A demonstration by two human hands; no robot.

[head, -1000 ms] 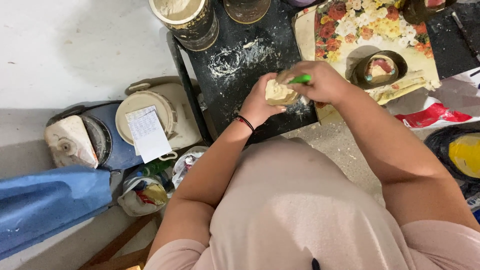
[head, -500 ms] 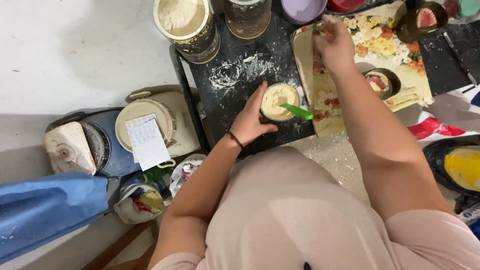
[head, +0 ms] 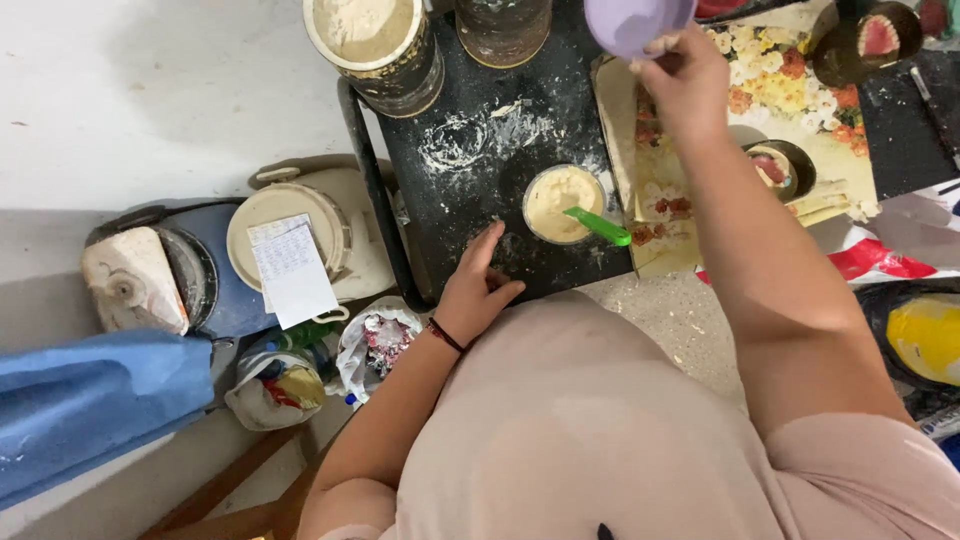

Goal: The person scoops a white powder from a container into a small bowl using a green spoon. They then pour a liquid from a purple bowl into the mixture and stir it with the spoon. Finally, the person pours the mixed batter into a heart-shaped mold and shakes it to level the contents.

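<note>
A small round cup of cream-coloured batter [head: 562,203] stands on the black, flour-dusted table [head: 480,140], with a green spoon [head: 598,226] resting in it. My left hand [head: 478,290] lies on the table's near edge just left of the cup, fingers loose, holding nothing. My right hand [head: 685,80] reaches to the far side and grips the rim of a lilac bowl [head: 638,22] lifted over the floral tray [head: 780,120].
A large tin of flour [head: 375,45] and a glass jar [head: 503,30] stand at the table's far edge. Dark dishes [head: 782,168] sit on the tray. On the floor at left are a cream bucket lid with a paper [head: 290,250], bags [head: 375,345] and a blue cloth [head: 90,400].
My left hand let go of the cup and slid back to the table edge. My right hand left the spoon in the cup, reached far and took hold of the lilac bowl.
</note>
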